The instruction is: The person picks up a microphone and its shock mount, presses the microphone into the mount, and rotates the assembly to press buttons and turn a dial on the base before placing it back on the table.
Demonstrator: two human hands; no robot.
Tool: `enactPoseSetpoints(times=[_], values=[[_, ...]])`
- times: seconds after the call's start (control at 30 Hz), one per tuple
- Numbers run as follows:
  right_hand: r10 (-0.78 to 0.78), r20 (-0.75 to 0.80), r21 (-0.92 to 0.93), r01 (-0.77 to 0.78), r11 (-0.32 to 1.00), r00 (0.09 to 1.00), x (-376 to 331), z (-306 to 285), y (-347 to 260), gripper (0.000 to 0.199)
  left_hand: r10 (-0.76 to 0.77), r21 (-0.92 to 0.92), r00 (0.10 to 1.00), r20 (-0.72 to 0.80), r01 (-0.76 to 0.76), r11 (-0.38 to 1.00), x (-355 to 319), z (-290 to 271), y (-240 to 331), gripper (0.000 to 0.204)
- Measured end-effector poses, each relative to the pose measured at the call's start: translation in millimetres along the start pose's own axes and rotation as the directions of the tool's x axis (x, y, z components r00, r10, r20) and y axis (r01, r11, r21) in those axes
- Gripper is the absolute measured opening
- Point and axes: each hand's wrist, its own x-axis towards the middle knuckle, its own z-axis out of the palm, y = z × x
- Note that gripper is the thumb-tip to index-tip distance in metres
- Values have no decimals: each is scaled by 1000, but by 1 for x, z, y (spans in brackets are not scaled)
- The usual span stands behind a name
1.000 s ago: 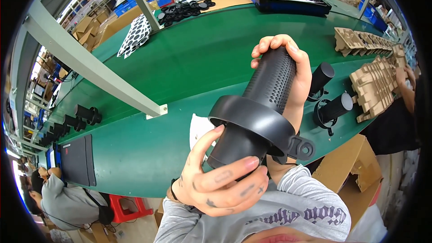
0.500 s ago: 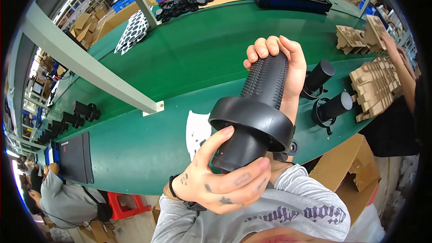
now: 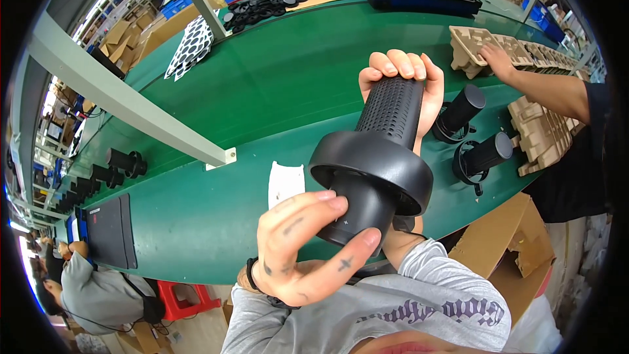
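Held in front of my chest is a black cylindrical device [image 3: 370, 160] with a perforated far section, a wide ring collar round its middle and a smooth near end. It is tilted, its far end up and to the right. My right hand [image 3: 430, 95] is closed round the perforated end, its fingertips curled over the top. At the smooth end, my left hand [image 3: 295, 242] grips with the thumb on one side and fingers on the other, just below the collar. Part of the right forearm is hidden behind the device.
Two similar black devices [image 3: 485, 157] stand right on the green bench [image 3: 196, 223], beside stacked pulp trays [image 3: 540, 134]. A co-worker's hand [image 3: 501, 62] touches another pulp tray [image 3: 468, 52]. A white sheet [image 3: 285, 180] lies behind my left hand. A metal post [image 3: 131, 98] slants down to the bench.
My left hand has shifted its hold on the near end, and the device has turned slightly. At the right, a co-worker's arm has moved inward with a pulp tray on the bench.
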Motion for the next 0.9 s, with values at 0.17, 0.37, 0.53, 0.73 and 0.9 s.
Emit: enactPoseSetpoints(times=[0.17, 0.37, 0.53, 0.73, 0.9], values=[[1, -105, -189, -21, 982, 995, 2, 2, -6, 33, 26, 23, 1000, 3, -26, 999, 1, 4, 1, 38], [11, -105, -295, -42, 955, 994, 5, -4, -10, 35, 119, 109, 981, 153, -136, 985, -4, 7, 2, 38], [13, -129, -306, -52, 951, 992, 6, -5, -9, 36, 149, 62, 970, 191, -163, 985, -5, 10, 2, 29], [58, -147, -295, -100, 950, 987, 8, -9, -8, 36, 148, 70, 964, 222, -167, 983, -6, 11, 5, 22], [73, -216, -230, -124, 965, 974, 9, -10, 0, 34, 147, 100, 956, 252, -177, 979, -5, 10, 5, 16]])
